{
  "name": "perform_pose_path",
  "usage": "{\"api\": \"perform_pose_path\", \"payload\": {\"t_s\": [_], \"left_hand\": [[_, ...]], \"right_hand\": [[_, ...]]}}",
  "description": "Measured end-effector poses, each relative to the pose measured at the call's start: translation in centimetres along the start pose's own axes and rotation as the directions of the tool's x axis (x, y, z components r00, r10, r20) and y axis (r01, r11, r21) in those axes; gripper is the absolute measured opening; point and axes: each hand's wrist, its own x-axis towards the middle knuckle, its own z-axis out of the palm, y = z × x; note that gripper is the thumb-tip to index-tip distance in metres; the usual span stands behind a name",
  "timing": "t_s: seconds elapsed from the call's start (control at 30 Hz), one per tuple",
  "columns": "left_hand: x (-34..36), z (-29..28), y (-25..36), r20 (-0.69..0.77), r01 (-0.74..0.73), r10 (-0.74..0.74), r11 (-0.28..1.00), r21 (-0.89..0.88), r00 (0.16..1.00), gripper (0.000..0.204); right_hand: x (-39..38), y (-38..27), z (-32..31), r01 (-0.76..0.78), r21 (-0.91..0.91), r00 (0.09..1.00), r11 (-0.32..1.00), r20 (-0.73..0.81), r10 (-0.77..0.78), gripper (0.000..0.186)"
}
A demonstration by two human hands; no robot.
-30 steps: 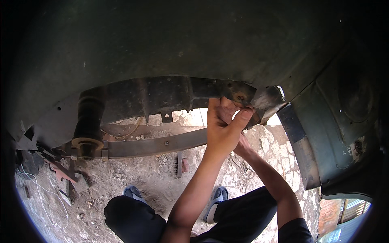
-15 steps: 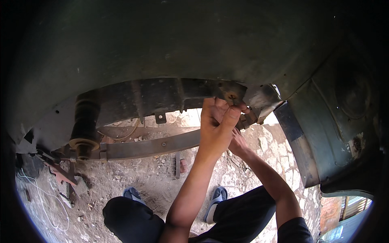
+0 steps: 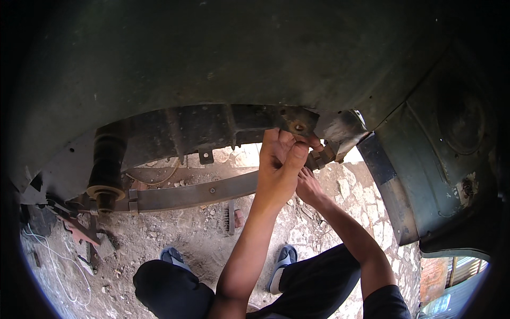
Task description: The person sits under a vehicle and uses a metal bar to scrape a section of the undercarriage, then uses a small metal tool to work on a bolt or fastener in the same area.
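Under the vehicle's dark green body, my left hand (image 3: 280, 169) reaches up to a rusty metal bracket (image 3: 299, 126) with a round hole. Its fingers are curled behind the bracket's lower edge and the thumb lies bent over them. What they grip, if anything, is hidden. Just right of it and lower, my right hand (image 3: 309, 187) rests by the leaf spring (image 3: 194, 195) near its right end. Its fingertips are mostly covered by my left hand and the spring. Behind both hands runs the dark frame rail (image 3: 202, 125).
A ribbed black rubber bump stop (image 3: 109, 165) hangs at left. A wire brush (image 3: 230, 218) lies on the dusty ground beside a reddish block (image 3: 238, 218). A white cord (image 3: 53, 260) trails at far left. The green body panel (image 3: 425, 175) bounds the right side. My sandalled feet stand below.
The view has shifted slightly, so the bracket and frame sit a little farther left. The bracket's hole, darker inside before, now shows a lighter spot. Both hands stay at nearly the same place.
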Motion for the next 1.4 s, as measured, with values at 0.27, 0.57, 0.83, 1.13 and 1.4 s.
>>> {"api": "perform_pose_path", "payload": {"t_s": [0.27, 0.57, 0.83, 1.13, 1.4], "left_hand": [[0.0, -0.4, 0.0, 0.044, 0.002, 0.000, 1.000, -0.028, 0.999, 0.054], [-0.5, -0.9, 0.4, 0.022, 0.017, -0.016, 0.999, -0.044, 1.000, 0.039], [-0.2, -0.3, 0.6, -0.187, -0.084, 0.135, 0.963, 0.257, 0.973, 0.013], [-0.2, 0.7, 1.8, -0.150, -0.013, 0.039, 0.984, 0.175, 0.988, 0.016], [-0.7, 0.5, 0.7, -0.131, 0.015, -0.007, 0.998, 0.061, 0.991, 0.015]], "right_hand": [[-0.1, 0.8, 1.1, 0.048, -0.036, 0.992, 0.998, -0.118, -0.052, 0.046], [0.0, 0.6, 1.3, 0.052, -0.004, 0.985, 0.999, -0.166, -0.052, 0.046], [0.0, 0.9, 1.7, 0.043, -0.024, 0.988, 0.999, -0.148, -0.046, 0.047], [0.0, 0.8, 1.4, 0.045, -0.041, 0.991, 0.998, -0.127, -0.050, 0.047], [-0.1, 1.5, -0.1, 0.098, 0.001, 0.989, 0.995, -0.111, -0.098, 0.045]]}}
